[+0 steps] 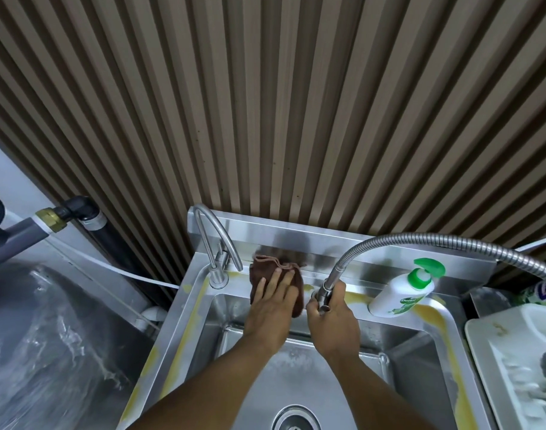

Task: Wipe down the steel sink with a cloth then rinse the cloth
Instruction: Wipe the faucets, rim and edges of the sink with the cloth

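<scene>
Forearms, mine, reach up from the bottom edge over the sink (203, 308) basin. Entries follow.

Drain (296, 418): in the basin floor, nearest me; basin holds no dishes, only a wet film.

Left hand (270, 308): flat, fingers spread, pressing the cloth (265, 271) onto the back ledge of the sink, just right of the small tap (217, 243). Held flat, I judge, to scrub the yellow residue along the rim.

Cloth: brown, bunched at its top edge, lying partly on the ledge and partly over the basin's back wall.

Right hand (330, 308): closed around the head of the hose (420, 240), which arcs in from the right. Kept near the cloth, probably to wet the ledge; no water visible.

Soap bottle (405, 290): white, green pump, standing on the ledge to the right, contents not visible.

Tray (482, 336): white, beside the sink at right; holds something grey, blurred.
</scene>
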`<move>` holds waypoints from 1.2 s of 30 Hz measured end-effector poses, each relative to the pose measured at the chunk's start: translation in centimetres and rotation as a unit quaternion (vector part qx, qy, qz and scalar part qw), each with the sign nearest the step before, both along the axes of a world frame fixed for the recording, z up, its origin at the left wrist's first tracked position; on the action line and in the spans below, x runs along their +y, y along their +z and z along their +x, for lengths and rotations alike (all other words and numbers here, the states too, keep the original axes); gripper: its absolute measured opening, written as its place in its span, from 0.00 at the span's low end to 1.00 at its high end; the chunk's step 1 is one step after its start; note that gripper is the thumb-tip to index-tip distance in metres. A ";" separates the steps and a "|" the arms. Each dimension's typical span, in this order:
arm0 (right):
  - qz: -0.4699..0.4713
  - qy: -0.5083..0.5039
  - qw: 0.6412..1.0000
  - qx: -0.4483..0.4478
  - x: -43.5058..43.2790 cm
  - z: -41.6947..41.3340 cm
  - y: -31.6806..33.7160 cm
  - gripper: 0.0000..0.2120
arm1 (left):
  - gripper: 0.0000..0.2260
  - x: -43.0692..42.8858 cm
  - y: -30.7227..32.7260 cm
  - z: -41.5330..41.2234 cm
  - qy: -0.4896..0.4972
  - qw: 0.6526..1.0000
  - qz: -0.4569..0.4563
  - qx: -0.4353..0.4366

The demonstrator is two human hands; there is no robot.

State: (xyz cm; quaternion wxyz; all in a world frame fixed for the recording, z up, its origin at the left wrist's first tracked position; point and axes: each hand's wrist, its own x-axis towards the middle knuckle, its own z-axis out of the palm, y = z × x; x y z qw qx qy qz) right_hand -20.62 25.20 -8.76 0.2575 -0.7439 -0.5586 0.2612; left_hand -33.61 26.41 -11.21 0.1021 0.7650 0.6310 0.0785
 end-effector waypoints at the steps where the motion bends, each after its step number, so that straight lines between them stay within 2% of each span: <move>1: 0.002 0.000 1.000 -0.002 0.0 0.0 -0.1 0.14 | 0.35 -0.4 0.0 -0.3 0.032 0.999 0.001 -0.009; 4: 0.004 0.001 1.000 -0.006 0.0 0.0 -0.2 0.14 | 0.44 -1.4 -1.0 -1.5 0.142 0.989 -0.003 -0.048; 6: 0.006 -0.004 1.000 -0.007 0.0 0.1 -0.3 0.14 | 0.46 -1.3 -1.5 -1.7 0.169 0.984 -0.003 -0.050; 12: 0.004 -0.010 1.000 -0.011 0.1 -0.1 -0.5 0.14 | 0.40 -0.4 -1.9 1.2 0.083 0.996 0.020 0.017; 17: -0.001 -0.006 1.000 -0.001 0.2 0.0 -0.3 0.14 | 0.27 0.5 -2.4 3.0 -0.021 0.999 0.039 -0.006; 19: -0.003 -0.005 1.000 0.003 0.2 0.0 -0.2 0.13 | 0.27 0.6 -2.3 2.3 -0.044 0.998 0.046 -0.008; 22: -0.006 -0.003 1.000 0.004 0.0 -0.1 -0.1 0.14 | 0.32 0.4 -1.8 0.5 -0.071 0.997 0.035 0.007; 25: -0.007 -0.004 1.000 0.005 0.0 0.0 -0.2 0.14 | 0.36 -0.1 -2.2 -0.6 -0.030 0.998 0.044 0.040; 28: 0.002 -0.002 1.000 0.003 0.1 0.0 -0.3 0.13 | 0.40 -0.9 -2.9 -1.8 0.062 0.994 0.056 0.073; 36: 0.005 0.000 1.000 -0.001 0.0 -0.1 -0.3 0.13 | 0.51 0.9 -0.6 -1.7 0.201 0.977 -0.042 0.057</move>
